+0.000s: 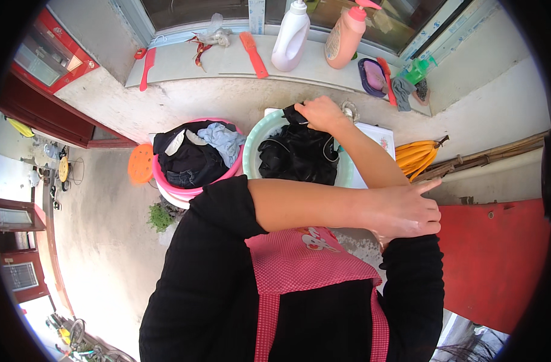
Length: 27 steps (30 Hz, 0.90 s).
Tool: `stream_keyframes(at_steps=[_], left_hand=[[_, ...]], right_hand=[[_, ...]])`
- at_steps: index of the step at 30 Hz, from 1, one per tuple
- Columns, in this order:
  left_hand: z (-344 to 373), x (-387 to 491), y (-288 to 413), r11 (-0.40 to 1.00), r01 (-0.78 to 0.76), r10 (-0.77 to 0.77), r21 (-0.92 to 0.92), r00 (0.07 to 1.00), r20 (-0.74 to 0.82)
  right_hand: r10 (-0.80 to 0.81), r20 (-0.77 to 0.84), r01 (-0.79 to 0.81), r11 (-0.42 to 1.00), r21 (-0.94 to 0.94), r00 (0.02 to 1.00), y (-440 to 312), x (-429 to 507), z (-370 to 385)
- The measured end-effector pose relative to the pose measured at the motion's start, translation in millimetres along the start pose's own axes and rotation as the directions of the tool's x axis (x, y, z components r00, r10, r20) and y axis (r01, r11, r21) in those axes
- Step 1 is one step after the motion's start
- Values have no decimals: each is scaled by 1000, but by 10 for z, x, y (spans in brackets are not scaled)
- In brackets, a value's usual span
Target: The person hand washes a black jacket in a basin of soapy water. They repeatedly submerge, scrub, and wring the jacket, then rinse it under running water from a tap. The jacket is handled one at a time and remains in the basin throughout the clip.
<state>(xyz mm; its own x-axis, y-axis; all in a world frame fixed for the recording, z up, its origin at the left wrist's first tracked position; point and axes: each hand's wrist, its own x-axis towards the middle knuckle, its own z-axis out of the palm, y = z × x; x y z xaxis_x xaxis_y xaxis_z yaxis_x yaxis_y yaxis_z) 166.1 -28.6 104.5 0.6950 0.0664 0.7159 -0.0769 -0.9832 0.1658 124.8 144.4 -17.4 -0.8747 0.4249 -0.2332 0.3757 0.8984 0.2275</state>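
My left arm reaches across my front, and my left hand (409, 211) has its curled fingers and thumb on the bunched black sleeve (413, 258) at my right elbow, one finger pointing out. Beyond it, my right hand (323, 114) grips a bit of black cloth (295, 115) at the far rim of a pale green plastic basin (251, 158). Wet-looking black clothing with thin light piping (298, 154) lies in this basin. To its left, a pink basin (198, 190) holds dark clothes (185, 158) and a light blue garment (222, 141). Both forearms are bare.
On the ledge stand a white bottle (291, 40) and a pink pump bottle (346, 38), with a red brush (254, 54), a red comb (147, 70) and a soap dish (372, 78). An orange stool (140, 164) is left; a red panel (492, 258) is right.
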Motion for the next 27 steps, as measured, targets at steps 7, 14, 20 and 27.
stream_keyframes(at_steps=[7, 14, 20, 27], left_hand=[[-96, 246, 350, 941, -94, 128, -324, 988, 84], [-1995, -667, -1304, 514, 305, -761, -802, 593, -263], [-1719, -1842, -851, 303, 874, -873, -379, 414, 257], [-441, -2691, -638, 436, 860, -765, -265, 509, 393]], right_hand=[[33, 34, -29, 995, -100, 999, -390, -94, 101], [-125, 74, 90, 928, 362, 989, -808, -530, 426], [488, -286, 204, 216, 955, 825, -471, -966, -665], [607, -202, -144, 472, 870, 769, -556, -1557, -187]])
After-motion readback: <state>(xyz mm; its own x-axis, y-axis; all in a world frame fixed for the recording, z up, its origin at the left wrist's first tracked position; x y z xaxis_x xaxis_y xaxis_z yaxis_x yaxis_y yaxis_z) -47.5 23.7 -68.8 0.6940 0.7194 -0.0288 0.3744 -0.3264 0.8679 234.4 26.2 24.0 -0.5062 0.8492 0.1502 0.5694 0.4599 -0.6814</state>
